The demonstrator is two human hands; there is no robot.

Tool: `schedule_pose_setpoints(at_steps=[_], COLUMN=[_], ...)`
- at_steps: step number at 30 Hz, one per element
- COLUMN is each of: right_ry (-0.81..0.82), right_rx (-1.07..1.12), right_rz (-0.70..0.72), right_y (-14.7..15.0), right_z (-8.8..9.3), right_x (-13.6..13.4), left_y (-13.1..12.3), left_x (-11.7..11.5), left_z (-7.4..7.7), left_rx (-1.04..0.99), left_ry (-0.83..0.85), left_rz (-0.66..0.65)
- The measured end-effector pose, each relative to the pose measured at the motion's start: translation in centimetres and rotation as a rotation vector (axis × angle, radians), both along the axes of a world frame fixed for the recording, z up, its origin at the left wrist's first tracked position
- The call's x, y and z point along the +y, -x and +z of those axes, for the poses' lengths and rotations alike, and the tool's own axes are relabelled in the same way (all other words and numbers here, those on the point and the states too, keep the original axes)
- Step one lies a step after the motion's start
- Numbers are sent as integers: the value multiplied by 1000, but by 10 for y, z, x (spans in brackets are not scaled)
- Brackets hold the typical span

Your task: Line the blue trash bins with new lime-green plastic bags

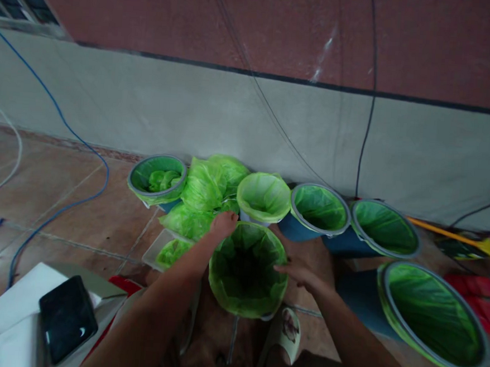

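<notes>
A small bin lined with a green plastic bag [245, 270] stands on the tiled floor right in front of me. My left hand [223, 225] is closed on the bag's far left rim. My right hand [300, 272] rests at the right rim with fingers partly stretched toward the bag. The bag's edge is folded over the bin's rim.
Several more blue bins with green liners [321, 211] stand along the grey wall, one large [431, 314] at right. Loose green bags [206, 189] lie in a pile at left. A dark phone [65, 316] lies on a white box. Cables cross the floor.
</notes>
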State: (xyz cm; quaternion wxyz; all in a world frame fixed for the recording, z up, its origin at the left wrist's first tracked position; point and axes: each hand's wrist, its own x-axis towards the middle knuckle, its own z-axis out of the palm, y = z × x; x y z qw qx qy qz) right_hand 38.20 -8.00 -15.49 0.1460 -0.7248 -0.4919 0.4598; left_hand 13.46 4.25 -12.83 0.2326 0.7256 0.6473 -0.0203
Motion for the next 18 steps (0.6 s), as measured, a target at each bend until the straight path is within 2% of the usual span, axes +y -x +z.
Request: schedule_pose_setpoints(at_steps=[4, 7, 12, 18], right_ry=[-161, -274, -267, -271], right_rx=[-260, -334, -366, -390], right_rz=[-73, -37, 58, 168], right_y=[3, 14, 27, 29], right_z=[4, 1, -14, -32], right_x=[32, 54, 75, 83], left_y=[-9, -11, -13, -13], left_x=[1, 4, 8, 9], left_z=[-12, -19, -29, -39], left_rx=[-22, -37, -84, -134], left_ry=[-34, -38, -49, -44], left_rz=[25, 26, -29, -111])
